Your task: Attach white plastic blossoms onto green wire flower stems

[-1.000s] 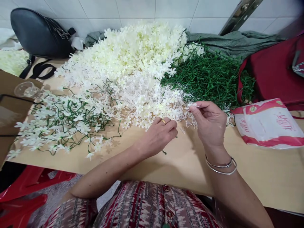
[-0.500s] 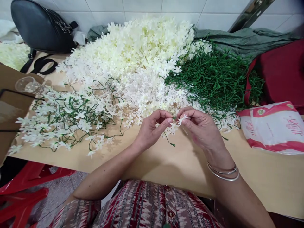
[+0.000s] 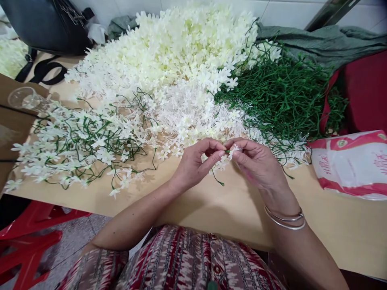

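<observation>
My left hand (image 3: 196, 163) pinches a thin green stem (image 3: 216, 179) that hangs down over the table. My right hand (image 3: 256, 161) pinches a small white flower piece (image 3: 234, 150) right at the stem's top, fingertips of both hands almost touching. Behind them lies a big pile of loose white flowers (image 3: 169, 52), with thinner white flower pieces (image 3: 193, 108) in front of it. To the left lie green stems with white flowers on them (image 3: 81, 141). A heap of bare green stems (image 3: 281, 96) lies to the right.
A red and white plastic bag (image 3: 350, 165) lies at the right on the tan table (image 3: 229, 209). A clear plastic cup (image 3: 26, 98) lies at the left, a black bag (image 3: 39, 24) at the back left, green cloth (image 3: 317, 38) behind, red stools (image 3: 27, 237) below.
One second ago my hands were apart at the pile's edge. They came together above the table with stem and flower; since half a second ago they have barely moved.
</observation>
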Motion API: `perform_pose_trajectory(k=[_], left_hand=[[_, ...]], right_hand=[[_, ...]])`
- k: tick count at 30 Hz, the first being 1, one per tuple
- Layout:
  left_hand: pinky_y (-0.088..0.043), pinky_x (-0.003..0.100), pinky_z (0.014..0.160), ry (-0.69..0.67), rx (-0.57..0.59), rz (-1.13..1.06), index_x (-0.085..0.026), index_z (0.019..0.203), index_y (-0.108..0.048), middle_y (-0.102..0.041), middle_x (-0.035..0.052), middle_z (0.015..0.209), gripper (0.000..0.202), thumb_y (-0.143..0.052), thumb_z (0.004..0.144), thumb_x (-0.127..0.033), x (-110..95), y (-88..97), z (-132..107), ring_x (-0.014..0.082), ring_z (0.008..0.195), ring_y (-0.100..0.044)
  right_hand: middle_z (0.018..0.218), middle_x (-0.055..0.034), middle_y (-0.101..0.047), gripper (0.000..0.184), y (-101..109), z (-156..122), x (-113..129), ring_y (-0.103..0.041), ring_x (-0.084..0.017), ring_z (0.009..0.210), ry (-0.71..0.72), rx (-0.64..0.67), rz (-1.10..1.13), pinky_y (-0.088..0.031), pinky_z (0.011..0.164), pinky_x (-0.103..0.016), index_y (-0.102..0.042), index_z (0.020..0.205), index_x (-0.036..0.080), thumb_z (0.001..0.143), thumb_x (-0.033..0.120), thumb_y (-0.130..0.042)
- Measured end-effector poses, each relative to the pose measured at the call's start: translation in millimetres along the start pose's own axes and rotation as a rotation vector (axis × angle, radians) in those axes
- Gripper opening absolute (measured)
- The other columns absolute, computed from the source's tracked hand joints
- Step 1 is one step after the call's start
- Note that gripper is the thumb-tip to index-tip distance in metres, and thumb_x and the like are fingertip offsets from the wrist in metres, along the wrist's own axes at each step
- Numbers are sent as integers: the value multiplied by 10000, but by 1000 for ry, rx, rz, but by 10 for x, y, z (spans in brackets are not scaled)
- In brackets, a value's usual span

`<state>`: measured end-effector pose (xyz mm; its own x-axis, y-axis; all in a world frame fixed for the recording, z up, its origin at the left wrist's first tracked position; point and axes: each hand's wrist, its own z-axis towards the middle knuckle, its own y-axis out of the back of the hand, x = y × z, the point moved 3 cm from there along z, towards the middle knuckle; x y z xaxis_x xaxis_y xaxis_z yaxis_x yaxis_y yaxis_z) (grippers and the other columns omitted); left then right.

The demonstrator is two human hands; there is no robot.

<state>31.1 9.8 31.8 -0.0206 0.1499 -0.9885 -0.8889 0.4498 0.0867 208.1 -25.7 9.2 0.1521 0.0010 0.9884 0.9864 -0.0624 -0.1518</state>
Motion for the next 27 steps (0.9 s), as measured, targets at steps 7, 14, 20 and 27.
perform_pose_trajectory(k=[7, 14, 20, 27], left_hand=[[-535, 285, 766, -31, 4, 31, -230, 940, -740, -768, 47, 897, 129, -684, 969, -343, -6, 27, 9, 163, 794, -675], [-537, 272, 769, -65, 23, 59, -208, 944, -729, -765, 48, 901, 131, -679, 980, -323, -8, 1, -4, 148, 779, -667], [-515, 245, 730, -49, 44, 19, -170, 933, -700, -733, 26, 823, 176, -682, 985, -338, 109, -23, -19, 118, 731, -647], [-526, 239, 712, -14, 37, 15, -172, 912, -681, -737, 24, 799, 216, -667, 992, -372, 270, -30, -19, 112, 716, -662]], right_hand=[[982, -17, -760, 248, 46, -2, -19, -704, -185, 836, -55, 53, 37, -610, 758, -375, -739, 857, 287, 781, 471, -887], [934, -16, -771, 306, -2, -16, -21, -707, -183, 827, -105, 19, 59, -609, 791, -372, -737, 822, 266, 720, 485, -925], [918, -5, -777, 284, -25, -26, -41, -700, -178, 855, -250, 22, 137, -584, 839, -333, -772, 802, 291, 676, 453, -968], [911, -12, -769, 293, -21, 22, -144, -710, -241, 871, -230, 58, 45, -599, 845, -429, -755, 794, 319, 688, 522, -938]])
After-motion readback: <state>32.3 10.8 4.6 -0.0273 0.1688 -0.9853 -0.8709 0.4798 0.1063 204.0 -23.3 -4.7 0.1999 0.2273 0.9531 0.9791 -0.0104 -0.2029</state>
